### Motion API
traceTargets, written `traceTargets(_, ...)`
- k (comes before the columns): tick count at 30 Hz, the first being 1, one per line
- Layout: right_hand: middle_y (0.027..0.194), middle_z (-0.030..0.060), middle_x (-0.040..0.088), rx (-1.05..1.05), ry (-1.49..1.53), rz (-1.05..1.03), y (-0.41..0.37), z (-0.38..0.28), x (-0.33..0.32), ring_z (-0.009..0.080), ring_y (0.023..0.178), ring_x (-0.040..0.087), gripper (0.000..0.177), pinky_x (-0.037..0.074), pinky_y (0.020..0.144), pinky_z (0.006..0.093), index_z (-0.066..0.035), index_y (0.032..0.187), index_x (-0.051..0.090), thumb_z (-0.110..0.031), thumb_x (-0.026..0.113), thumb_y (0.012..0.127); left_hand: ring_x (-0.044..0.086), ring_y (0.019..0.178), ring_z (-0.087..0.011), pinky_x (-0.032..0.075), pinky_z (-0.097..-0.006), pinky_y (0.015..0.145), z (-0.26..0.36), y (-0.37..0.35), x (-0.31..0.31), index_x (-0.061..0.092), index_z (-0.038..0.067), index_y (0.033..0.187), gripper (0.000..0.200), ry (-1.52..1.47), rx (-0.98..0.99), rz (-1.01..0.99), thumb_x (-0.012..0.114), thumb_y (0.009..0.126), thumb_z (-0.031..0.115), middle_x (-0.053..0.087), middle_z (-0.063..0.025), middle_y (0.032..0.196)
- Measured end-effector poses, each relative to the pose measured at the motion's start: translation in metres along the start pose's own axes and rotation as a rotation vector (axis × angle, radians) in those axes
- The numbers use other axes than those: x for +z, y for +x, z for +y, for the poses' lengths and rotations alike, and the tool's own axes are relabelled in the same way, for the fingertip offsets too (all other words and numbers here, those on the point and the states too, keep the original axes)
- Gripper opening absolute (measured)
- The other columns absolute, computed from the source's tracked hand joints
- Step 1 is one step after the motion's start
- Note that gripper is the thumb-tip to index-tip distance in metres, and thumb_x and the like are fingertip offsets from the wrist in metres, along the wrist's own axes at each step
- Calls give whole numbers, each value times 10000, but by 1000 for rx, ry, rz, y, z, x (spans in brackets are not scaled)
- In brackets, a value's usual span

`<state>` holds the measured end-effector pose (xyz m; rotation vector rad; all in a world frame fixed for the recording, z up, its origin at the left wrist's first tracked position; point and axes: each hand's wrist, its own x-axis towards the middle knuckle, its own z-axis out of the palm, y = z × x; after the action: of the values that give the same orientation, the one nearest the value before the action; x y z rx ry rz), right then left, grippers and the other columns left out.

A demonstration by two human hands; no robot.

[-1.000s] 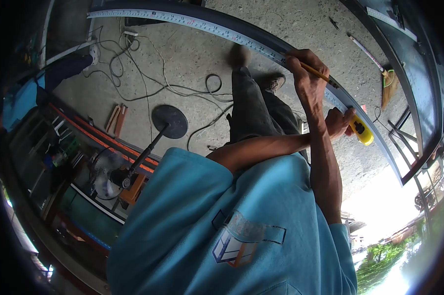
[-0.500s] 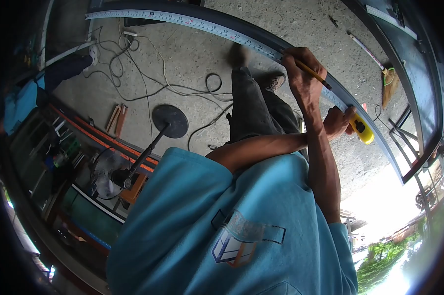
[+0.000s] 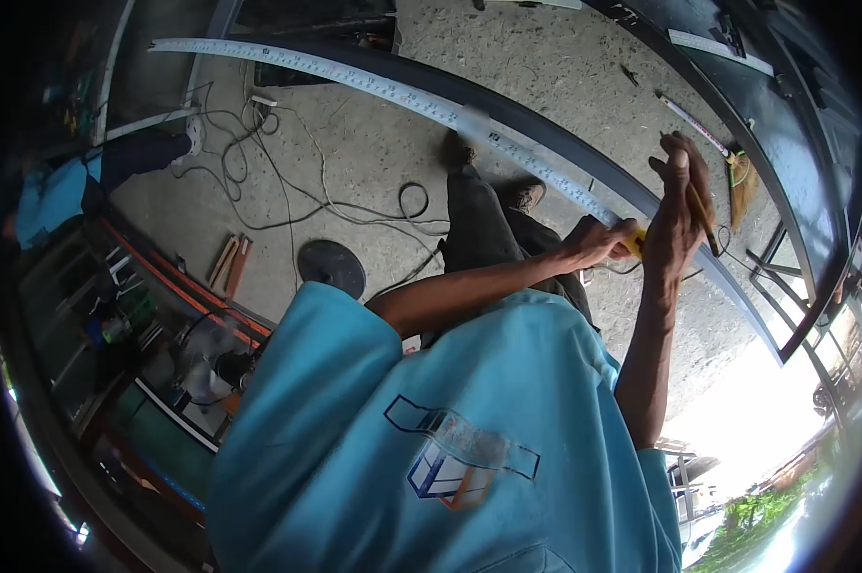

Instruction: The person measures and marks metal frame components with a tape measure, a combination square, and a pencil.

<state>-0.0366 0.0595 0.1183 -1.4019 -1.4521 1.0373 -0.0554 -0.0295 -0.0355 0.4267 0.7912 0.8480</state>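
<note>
Tape case (image 3: pixel 638 245) drawn back, right hand (image 3: pixel 679 212) shifted off the blade (image 3: pixel 393 91)

Since the earlier frame, the case has been drawn away from the pointed end of the dark bar (image 3: pixel 526 116), and the right hand, earlier set over the blade, has been carried across to the bar's far side. The case is now held on the bar's near side, with the fingers of the left hand (image 3: pixel 591 244) closed around it. The blade is stretched out along that same side; whether the bar is touched by it cannot be told. A pencil (image 3: pixel 704 218) is held loosely in the right hand, whose fingers are partly extended.

Judged by its look, the case should be found light, hard and easily gripped, so it is best grasped by its body. The thin blade is likely springy, liable to twist or buckle, and better steadied flat than pinched by its edges. Beyond the bar, a broom (image 3: pixel 740 191) is seen.
</note>
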Motion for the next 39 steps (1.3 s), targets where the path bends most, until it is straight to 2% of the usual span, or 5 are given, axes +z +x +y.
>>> traceTargets(7,688,54,542,133,-332,-171,-23,65,-109,97,576,432,580,419,483,242,-104,1422,211,-140,480,909,496,945,-116,384,-256,856,86,-157,-97,544,8,1168,417,133,219,488,421,952,342,557,-58,1037)
traceTargets(16,1423,218,249,82,421,-588,-54,32,-33,363,1243,389,999,400,943,441,-39,1417,118,-306,771,709,577,841,-240,478,-422,869,61,-243,-144,504,43,800,429,-370,516,742,469,877,463,541,-88,771)
traceTargets(21,699,66,599,322,299,-126,-53,39,13,115,607,573,404,473,559,253,9,1101,589,-329,593,878,573,846,-229,484,-391,789,58,-272,-191,489,81,725,426,-550,198,780,528,839,489,523,-51,711)
traceTargets(33,727,92,599,325,239,17,-81,36,43,128,613,587,629,468,546,242,41,1081,573,-544,448,887,525,991,-346,468,-467,833,38,-273,-251,-22,147,1417,1158,-299,-59,1390,765,642,498,344,-237,1284)
traceTargets(39,743,117,620,347,411,69,-94,32,60,149,630,610,442,488,570,256,46,1068,574,-351,533,880,471,1049,-328,409,-434,899,119,-258,-216,86,103,1404,1016,258,-17,956,728,637,277,364,-219,1235)
